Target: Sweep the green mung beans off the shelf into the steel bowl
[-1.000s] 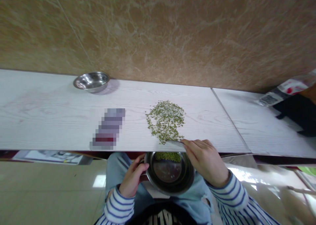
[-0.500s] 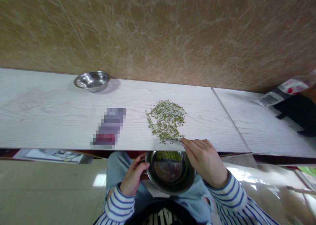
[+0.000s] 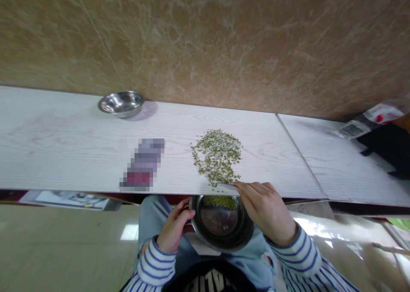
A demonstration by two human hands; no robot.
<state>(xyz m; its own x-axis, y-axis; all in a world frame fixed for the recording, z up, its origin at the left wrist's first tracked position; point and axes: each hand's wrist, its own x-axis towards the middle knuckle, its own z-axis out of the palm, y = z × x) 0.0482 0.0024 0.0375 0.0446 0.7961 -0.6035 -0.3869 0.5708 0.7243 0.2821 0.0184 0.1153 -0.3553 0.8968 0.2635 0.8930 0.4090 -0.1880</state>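
Note:
A pile of small green beans (image 3: 217, 156) lies on the white wooden tabletop (image 3: 70, 155). My right hand (image 3: 264, 208) rests at the table's near edge, fingers pressed on a thin flat card (image 3: 226, 185) that touches the near end of the pile. My left hand (image 3: 173, 228) grips the rim of a steel bowl (image 3: 221, 236) held below the table edge over my lap. Some green beans lie in the bowl against its far wall.
A second steel bowl (image 3: 121, 103) stands at the back left against the brown marble wall. A blurred rectangular object (image 3: 143, 163) lies left of the beans. A plastic package (image 3: 368, 121) and dark items sit at the far right.
Almost nothing has moved; the view has shifted slightly, and both hands keep their places at the table edge.

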